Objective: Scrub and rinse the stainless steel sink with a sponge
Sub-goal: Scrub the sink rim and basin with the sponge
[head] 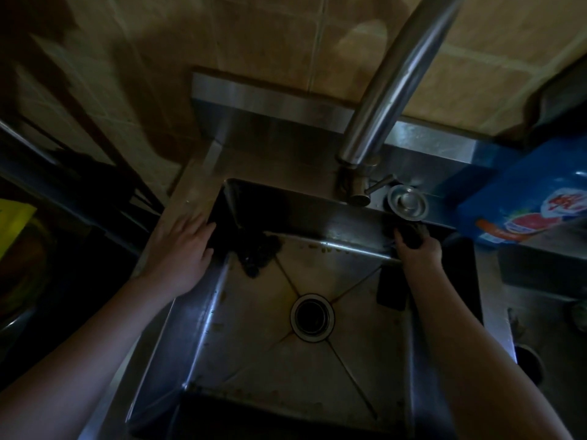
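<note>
Dark sponge (410, 237) against sink (317, 224) back wall.
Fingers of the right hand (420, 250) curl round it, apparently; left hand (183, 249) lies flat on the rim.

a dim home kitchen. a square stainless steel sink (197, 328) with a round drain (312, 318) sits in a steel counter (187, 198), a tall curved faucet (390, 90) rising behind it. beige tiles (270, 36) cover the wall above a steel backsplash (270, 100). a metal drain stopper (408, 203) lies by the faucet base, and a blue printed packet (527, 211) stands at the right.
</note>
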`<move>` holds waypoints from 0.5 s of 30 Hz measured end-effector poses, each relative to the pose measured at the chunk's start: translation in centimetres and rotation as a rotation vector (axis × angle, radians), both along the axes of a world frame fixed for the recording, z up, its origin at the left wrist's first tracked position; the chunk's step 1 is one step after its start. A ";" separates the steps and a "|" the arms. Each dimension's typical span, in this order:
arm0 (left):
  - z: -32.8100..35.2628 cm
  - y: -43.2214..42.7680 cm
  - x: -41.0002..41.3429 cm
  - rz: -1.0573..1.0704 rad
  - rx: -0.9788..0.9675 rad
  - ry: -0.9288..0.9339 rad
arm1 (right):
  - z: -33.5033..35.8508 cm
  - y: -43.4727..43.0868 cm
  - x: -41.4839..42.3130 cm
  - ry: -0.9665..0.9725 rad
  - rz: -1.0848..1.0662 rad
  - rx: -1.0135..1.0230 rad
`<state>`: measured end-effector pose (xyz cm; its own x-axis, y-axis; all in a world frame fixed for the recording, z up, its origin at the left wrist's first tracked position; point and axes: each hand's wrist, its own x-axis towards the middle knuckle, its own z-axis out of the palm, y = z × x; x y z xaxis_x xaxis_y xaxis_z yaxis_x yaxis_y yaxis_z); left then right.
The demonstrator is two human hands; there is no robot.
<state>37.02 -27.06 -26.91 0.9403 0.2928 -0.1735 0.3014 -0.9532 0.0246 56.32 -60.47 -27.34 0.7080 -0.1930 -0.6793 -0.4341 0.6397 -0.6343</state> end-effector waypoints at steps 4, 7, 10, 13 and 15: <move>0.3 0.2 -0.2 0.011 0.004 -0.007 | -0.3 3.2 -1.0 -0.053 0.374 -0.652; 0.4 0.4 -0.4 0.006 0.011 -0.007 | -1.5 4.7 -2.9 -0.361 0.870 -1.049; 0.4 0.6 -0.6 0.027 0.000 -0.009 | -1.5 7.6 -3.7 -0.378 0.889 -0.952; 0.3 0.5 -0.7 0.030 -0.006 -0.021 | -2.3 9.5 -3.9 -0.349 0.937 -0.892; 0.1 0.3 -0.5 0.011 -0.010 -0.028 | -2.7 9.7 -3.4 -0.263 0.890 -0.849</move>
